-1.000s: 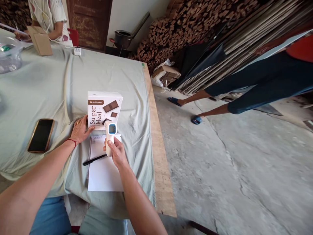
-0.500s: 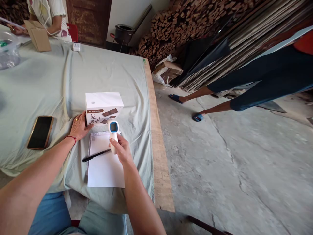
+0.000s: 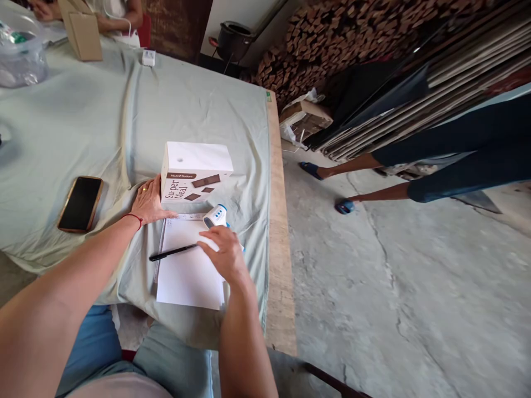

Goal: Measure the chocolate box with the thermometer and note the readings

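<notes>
A person's left hand (image 3: pixel 150 200) rests against the side of a white "Su-per Meal" box (image 3: pixel 197 171), its fingers laid along the carton and its thumb spread wide toward the top of a white paper pad (image 3: pixel 186 282). The box stands on the cloth-covered surface (image 3: pixel 199 105), touching those fingers on their right. The right hand (image 3: pixel 224 251) hangs over the pad's right side, thumb and forefinger at the end of a black pen (image 3: pixel 172 253); whether they pinch it cannot be told. A white-and-blue handheld thermometer (image 3: pixel 215 214) lies tilted just beyond the right fingers, its handle partly hidden behind them. A dark-screened phone (image 3: pixel 81 203) lies to the left of the left fingers. Well beyond both hands are a small white box (image 3: pixel 148 57), a brown carton (image 3: pixel 85 36) and a clear tub (image 3: pixel 20 61), while a bystander's legs (image 3: pixel 456 143) appear far to the right.
</notes>
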Motion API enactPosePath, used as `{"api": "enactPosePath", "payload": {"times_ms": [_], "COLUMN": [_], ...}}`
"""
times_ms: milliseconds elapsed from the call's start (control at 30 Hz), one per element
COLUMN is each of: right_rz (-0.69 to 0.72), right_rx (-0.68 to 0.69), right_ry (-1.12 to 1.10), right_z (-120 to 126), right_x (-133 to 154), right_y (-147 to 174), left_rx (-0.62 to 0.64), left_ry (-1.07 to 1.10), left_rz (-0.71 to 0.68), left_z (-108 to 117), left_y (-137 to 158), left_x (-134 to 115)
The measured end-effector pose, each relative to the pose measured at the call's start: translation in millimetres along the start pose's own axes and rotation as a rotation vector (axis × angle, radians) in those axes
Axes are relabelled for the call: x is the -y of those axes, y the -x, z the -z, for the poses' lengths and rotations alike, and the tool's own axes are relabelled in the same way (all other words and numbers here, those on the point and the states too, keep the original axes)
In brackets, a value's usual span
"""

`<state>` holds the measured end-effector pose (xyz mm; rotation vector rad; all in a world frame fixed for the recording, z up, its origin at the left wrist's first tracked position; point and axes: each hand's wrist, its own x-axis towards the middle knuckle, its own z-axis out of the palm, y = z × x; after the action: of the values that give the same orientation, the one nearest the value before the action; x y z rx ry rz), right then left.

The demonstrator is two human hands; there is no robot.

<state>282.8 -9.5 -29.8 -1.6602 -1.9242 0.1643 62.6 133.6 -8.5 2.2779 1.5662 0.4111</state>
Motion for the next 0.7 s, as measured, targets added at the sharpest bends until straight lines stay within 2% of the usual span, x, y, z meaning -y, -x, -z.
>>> {"api": "enactPosePath", "payload": {"times_ms": [100, 200, 267, 367, 467, 500, 567, 633, 700], "right_rz": [0.123, 0.159, 0.142, -0.032, -0.251, -0.308, -0.423, -0.526, -0.565], "right_rx": [0.157, 0.188, 0.163, -0.024, -0.230, -0.240, -0.172, -0.128, -0.182], "right_ry": [0.096, 0.150, 0.059, -0.251, -0.618, -0.712, -0.816, -0.809, -0.749], "right_z": [-6.4, -6.8, -1.3, 7.5, 2.1, -4.2, -21.6, -41.0, -57.2], "right_x": [23.2, 33.4, 38.8, 55.2, 77.8, 83.6, 89.7, 88.0, 82.0], "right_y": [4.3, 8.4, 8.5, 1.0, -15.1, -20.8, -29.6, -32.5, -29.3], "left_rx": [-0.005, 0.004, -0.001, -0.003, 0.009, 0.013, 0.017, 0.013, 0.002], "left_ry": [0.008, 0.013, 0.016, 0.017, 0.016, 0.016, 0.018, 0.024, 0.036], "left_rz": [-0.013, -0.005, -0.011, -0.021, -0.021, -0.019, -0.014, -0.016, -0.031], "left_z": [-3.6, -6.3, -7.6, -9.3, -10.7, -11.1, -11.7, -12.2, -12.5], "left_y": [0.3, 0.4, 0.4, 0.6, 1.2, 1.5, 2.0, 2.4, 2.7], "left_x": [2.6, 4.5, 5.2, 5.9, 6.4, 6.5, 6.6, 6.4, 6.2]}}
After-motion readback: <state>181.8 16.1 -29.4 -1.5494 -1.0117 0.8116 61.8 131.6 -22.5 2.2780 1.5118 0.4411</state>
